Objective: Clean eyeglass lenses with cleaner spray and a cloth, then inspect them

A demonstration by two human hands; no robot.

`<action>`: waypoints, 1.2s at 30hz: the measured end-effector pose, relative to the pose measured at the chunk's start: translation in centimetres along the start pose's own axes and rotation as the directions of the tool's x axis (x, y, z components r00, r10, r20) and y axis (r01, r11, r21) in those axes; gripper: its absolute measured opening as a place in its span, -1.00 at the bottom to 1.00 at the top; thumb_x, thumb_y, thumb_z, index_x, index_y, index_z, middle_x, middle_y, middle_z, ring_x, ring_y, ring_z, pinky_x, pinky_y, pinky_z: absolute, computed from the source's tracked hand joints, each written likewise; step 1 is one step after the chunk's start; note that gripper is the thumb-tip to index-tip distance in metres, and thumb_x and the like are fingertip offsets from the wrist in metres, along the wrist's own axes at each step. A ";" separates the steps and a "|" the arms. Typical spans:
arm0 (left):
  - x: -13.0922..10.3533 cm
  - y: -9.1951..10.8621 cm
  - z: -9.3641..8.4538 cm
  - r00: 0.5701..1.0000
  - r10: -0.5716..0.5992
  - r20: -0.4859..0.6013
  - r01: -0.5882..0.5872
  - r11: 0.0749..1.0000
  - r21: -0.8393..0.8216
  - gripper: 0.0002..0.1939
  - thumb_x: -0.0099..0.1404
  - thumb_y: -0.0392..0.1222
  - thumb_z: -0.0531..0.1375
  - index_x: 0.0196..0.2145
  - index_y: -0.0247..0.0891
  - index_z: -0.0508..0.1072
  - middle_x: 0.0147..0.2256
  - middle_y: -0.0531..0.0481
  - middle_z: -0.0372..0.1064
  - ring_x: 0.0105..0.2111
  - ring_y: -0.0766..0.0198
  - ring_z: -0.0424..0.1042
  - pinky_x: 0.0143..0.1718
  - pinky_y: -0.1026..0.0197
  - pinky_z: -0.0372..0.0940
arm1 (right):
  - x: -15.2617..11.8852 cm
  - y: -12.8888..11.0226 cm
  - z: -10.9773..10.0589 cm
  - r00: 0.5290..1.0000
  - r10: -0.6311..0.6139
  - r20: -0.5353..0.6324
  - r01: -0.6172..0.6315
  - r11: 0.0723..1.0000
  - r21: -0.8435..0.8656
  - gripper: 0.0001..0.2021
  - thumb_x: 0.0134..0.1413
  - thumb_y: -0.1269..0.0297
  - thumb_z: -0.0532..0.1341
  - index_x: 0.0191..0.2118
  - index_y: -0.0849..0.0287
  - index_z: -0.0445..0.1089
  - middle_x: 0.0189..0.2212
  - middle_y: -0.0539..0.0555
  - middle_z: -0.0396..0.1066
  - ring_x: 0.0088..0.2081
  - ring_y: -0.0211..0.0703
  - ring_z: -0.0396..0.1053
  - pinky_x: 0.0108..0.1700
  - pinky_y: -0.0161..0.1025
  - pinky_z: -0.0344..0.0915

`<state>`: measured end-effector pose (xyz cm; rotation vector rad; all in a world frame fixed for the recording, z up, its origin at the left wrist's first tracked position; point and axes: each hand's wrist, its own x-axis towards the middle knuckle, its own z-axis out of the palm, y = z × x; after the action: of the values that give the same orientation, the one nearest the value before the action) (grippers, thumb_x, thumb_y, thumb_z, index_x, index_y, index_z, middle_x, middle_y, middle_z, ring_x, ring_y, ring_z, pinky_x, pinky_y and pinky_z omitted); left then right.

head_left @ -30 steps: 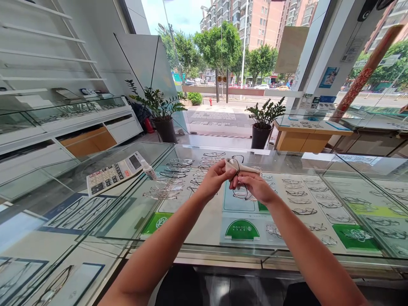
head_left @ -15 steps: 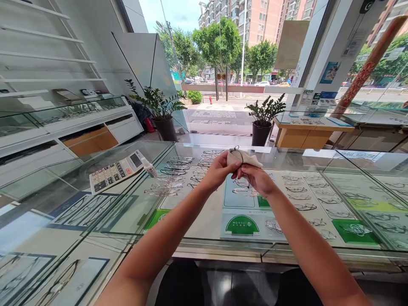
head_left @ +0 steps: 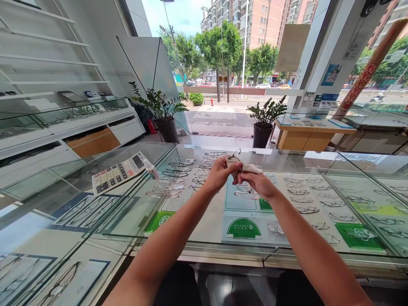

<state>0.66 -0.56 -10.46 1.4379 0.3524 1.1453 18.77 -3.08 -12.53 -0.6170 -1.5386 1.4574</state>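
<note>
Above the glass counter, my left hand [head_left: 222, 173] is closed around a pair of thin dark-framed eyeglasses [head_left: 239, 151] and a bunched pale cleaning cloth [head_left: 252, 168]. A curved dark end of the frame sticks up over the cloth. Close against it, my right hand [head_left: 259, 185] is closed too, its fingers pinching the cloth over the eyeglasses. Fingers and cloth hide most of the frame. A rounded lens outline shows just below the fingers, but I cannot tell whether it belongs to the held pair.
Rows of eyeglasses [head_left: 299, 192] lie in the glass display counter [head_left: 204, 247] beneath my hands. At left on the counter are a calculator [head_left: 119, 173] and a small clear bottle [head_left: 150, 168]. Potted plants [head_left: 264, 134] stand beyond, before the glass doors.
The cloth has been folded lower and drawn toward the right, and my fingers have shifted on it. More of the dark frame's end now rises above the cloth. The view has tilted slightly.
</note>
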 end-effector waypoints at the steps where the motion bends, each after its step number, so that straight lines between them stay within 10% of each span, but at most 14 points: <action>1: -0.1 0.0 0.0 1.000 0.006 -0.012 -0.005 1.000 0.007 -0.58 0.39 0.13 0.39 -0.32 -0.30 0.45 -0.59 -0.05 0.52 -0.68 0.28 0.42 -0.64 0.28 0.30 | 0.0 0.0 0.0 1.000 0.009 -0.002 -0.009 1.000 -0.009 -0.71 0.34 0.10 0.27 -0.37 0.13 0.55 -0.32 0.07 0.48 -0.08 0.01 0.48 0.09 -0.06 0.28; 19: 0.1 0.0 -3.1 0.987 -0.070 0.146 0.065 0.997 0.042 -0.60 0.34 0.03 0.46 -0.08 -0.32 0.55 -0.26 -0.10 0.57 -0.28 0.21 0.54 -0.17 0.18 0.43 | 0.1 -1.0 -0.4 0.987 0.025 -0.161 -0.021 0.999 0.024 -0.72 0.17 0.17 0.26 -0.50 0.14 0.57 -0.41 0.10 0.53 -0.18 -0.04 0.43 0.00 -0.11 0.26; 36: -0.4 -0.2 -0.3 0.997 0.000 -0.074 0.005 0.997 0.072 -0.56 0.36 0.16 0.41 -0.31 -0.28 0.44 -0.62 0.06 0.44 -0.71 0.35 0.36 -0.66 0.33 0.18 | 0.1 0.1 1.7 0.999 0.009 -0.038 -0.005 0.995 0.100 -0.71 0.24 0.09 0.32 -0.43 0.14 0.59 -0.34 0.10 0.51 -0.11 -0.01 0.43 0.04 -0.08 0.26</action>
<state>0.28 -0.63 -10.83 1.4598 0.4510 1.1964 17.30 -3.85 -12.48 -0.5878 -1.4261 1.5097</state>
